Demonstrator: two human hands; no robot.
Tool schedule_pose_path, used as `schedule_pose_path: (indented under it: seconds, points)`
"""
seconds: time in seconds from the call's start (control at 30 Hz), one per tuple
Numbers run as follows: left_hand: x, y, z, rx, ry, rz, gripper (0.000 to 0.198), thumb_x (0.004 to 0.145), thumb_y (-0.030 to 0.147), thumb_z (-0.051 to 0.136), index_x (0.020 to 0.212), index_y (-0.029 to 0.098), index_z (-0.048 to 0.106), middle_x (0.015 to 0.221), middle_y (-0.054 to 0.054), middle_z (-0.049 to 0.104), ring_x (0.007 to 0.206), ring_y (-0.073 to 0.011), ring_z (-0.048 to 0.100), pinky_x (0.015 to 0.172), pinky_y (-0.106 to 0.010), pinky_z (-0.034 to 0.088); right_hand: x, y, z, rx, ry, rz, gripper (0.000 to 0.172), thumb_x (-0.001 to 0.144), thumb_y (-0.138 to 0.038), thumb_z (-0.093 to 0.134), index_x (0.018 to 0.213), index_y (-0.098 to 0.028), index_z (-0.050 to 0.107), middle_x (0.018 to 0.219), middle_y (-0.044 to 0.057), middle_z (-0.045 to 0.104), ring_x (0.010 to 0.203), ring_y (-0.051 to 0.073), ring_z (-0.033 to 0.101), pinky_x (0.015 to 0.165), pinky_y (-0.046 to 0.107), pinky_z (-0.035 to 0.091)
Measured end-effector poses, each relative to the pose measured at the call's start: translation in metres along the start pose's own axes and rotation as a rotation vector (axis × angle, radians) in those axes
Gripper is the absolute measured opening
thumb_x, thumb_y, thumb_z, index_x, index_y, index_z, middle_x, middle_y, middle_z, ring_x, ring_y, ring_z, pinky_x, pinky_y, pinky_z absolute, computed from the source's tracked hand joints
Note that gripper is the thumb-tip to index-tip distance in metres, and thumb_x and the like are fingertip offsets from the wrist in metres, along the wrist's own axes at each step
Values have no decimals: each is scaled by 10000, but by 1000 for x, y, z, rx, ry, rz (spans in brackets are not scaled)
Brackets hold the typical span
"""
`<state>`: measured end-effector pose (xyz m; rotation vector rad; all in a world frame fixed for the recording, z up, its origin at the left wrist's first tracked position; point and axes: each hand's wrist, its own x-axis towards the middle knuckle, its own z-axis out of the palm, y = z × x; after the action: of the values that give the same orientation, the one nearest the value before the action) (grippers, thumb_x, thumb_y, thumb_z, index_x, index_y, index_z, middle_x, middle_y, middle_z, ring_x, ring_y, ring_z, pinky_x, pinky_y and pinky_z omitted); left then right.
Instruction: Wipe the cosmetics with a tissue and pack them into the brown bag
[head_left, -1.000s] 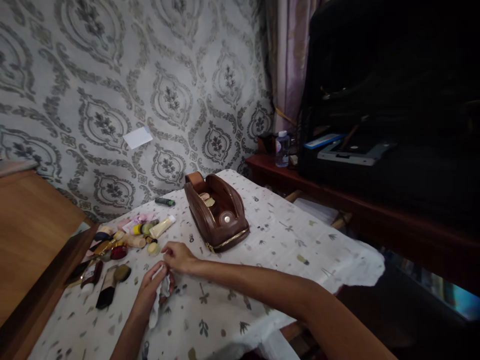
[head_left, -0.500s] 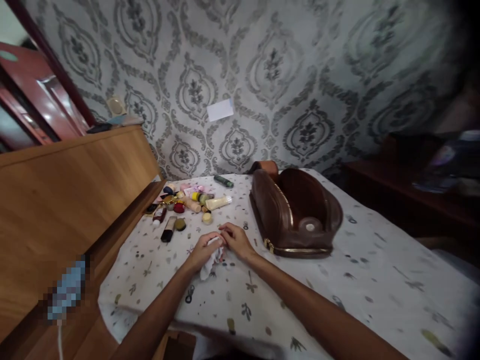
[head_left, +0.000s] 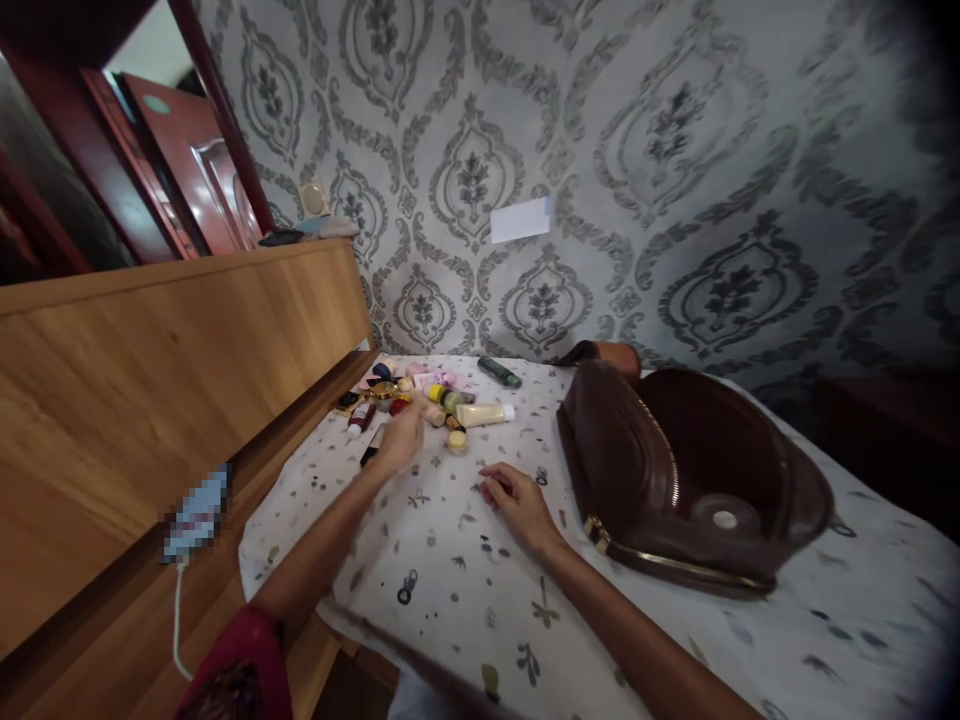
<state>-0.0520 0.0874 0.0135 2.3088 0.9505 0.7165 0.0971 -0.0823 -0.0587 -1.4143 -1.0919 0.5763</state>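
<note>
My left hand (head_left: 403, 438) reaches into the cluster of cosmetics on the patterned white cloth (head_left: 465, 590). It covers part of a black-capped tube (head_left: 370, 446), and its fingers are hidden from me. Close to it lie a dark red bottle with a white cap (head_left: 361, 419), a beige bottle (head_left: 433, 412), a gold round compact (head_left: 384, 390) and a small yellow jar (head_left: 456, 441). My right hand (head_left: 521, 505) rests over the cloth nearer me, empty, its fingers loosely bent and apart. Beyond it lie a cream tube (head_left: 486, 414) and a dark green tube (head_left: 499, 372).
A brown leather bag (head_left: 622, 450) stands unzipped on the right, with a brown strap (head_left: 611, 355) behind it. At left runs a wooden headboard (head_left: 187, 350); a blurred-out device (head_left: 196, 515) with a white cable lies beside it. The patterned wall (head_left: 585, 160) closes off the back.
Both hands held a crumpled white cloth or tissue together; it no longer shows. My left hand has moved away to the cosmetics, and the hands are apart. The view has swung left.
</note>
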Motion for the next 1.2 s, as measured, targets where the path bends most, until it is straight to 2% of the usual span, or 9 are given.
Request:
schedule_pose_path:
  seconds: [0.1, 0.2, 0.33, 0.43, 0.57, 0.8, 1.07, 1.2]
  points:
    - [39, -21, -32, 300, 68, -70, 494, 892, 111, 444, 1372, 225, 457, 1379, -159, 449, 1308, -325, 436, 1042, -460, 398, 0, 0, 1, 26, -5, 25, 295, 767, -418, 545, 882, -164, 642, 658, 32, 650, 578, 169, 577, 551, 287, 464]
    - [70, -43, -50, 520, -17, -96, 570, 880, 128, 528, 1427, 239, 416, 1463, -165, 374, 1338, -344, 409, 1057, -508, 402, 1, -1, 1, 53, 3, 56, 331, 740, -449, 570, 882, -161, 649, 654, 34, 651, 569, 167, 566, 547, 291, 455]
    - [96, -64, -55, 681, -187, -57, 461, 924, 308, 596, 1358, 198, 487, 1414, -121, 463, 1241, -288, 510, 1011, -518, 462, 1, -3, 0, 59, -6, 80, 343, 734, -467, 577, 870, -160, 644, 645, 36, 649, 561, 164, 559, 549, 293, 447]
    - [107, -71, -54, 759, -252, -14, 401, 932, 351, 594, 1288, 174, 538, 1333, -111, 533, 1161, -251, 564, 967, -484, 502, 1, -5, 0, 64, -15, 90, 343, 736, -474, 585, 865, -162, 647, 657, 42, 657, 566, 166, 566, 546, 293, 449]
    - [110, -74, -51, 844, -263, 6, 380, 936, 350, 588, 1268, 168, 548, 1284, -106, 562, 1102, -231, 594, 923, -450, 530, 1, -6, 0, 64, -20, 89, 340, 733, -475, 612, 862, -164, 659, 667, 52, 670, 570, 169, 575, 539, 293, 458]
    - [102, -69, -47, 933, -154, -7, 392, 933, 352, 592, 1272, 160, 543, 1282, -108, 561, 1104, -236, 593, 924, -457, 528, 1, -4, 0, 74, -21, 75, 327, 731, -476, 606, 848, -174, 650, 658, 47, 661, 565, 167, 564, 533, 291, 455]
    - [87, -72, -55, 892, -60, -123, 409, 934, 367, 588, 1285, 165, 531, 1289, -107, 554, 1108, -238, 587, 925, -461, 524, 2, -1, 0, 39, -36, 77, 326, 740, -470, 598, 861, -173, 660, 673, 51, 673, 580, 171, 577, 543, 290, 459]
    - [72, -74, -53, 833, 9, -172, 539, 900, 359, 613, 1371, 176, 427, 1324, -156, 491, 1110, -279, 586, 888, -437, 522, 1, -3, 0, 51, -36, 76, 332, 738, -469, 584, 861, -170, 658, 663, 45, 662, 578, 168, 572, 535, 284, 454]
